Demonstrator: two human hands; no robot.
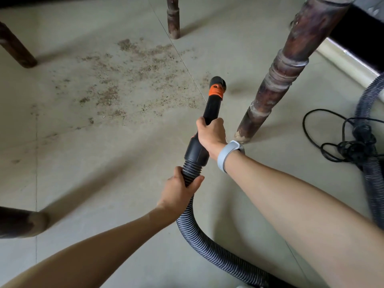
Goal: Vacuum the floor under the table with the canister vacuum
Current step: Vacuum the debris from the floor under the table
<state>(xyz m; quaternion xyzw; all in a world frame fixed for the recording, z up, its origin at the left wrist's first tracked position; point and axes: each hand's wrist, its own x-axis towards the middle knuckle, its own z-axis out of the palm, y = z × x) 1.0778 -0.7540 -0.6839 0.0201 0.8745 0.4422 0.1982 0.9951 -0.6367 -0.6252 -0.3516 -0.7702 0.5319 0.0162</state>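
Head view: the right hand [211,136] grips the black nozzle [214,98], the left hand [179,189] the ribbed hose [192,215]. Sawdust [128,80] lies left of the nozzle tip, a table leg [276,80] just right.

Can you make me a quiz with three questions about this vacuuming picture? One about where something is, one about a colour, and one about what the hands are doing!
1. Where is most of the dirt?
A. left of the nozzle
B. right of the near table leg
C. on top of the cord

2. What colour is the ring on the nozzle?
A. green
B. orange
C. white

3. What are the hands doing?
A. both hang free
B. only one holds the vacuum
C. both grip the vacuum

Answers:
1. A, the brown crumbs spread over the floor left of the nozzle.
2. B, a bright orange band sits near the black tip.
3. C, the right hand grips the black tube and the left hand grips the ribbed hose.
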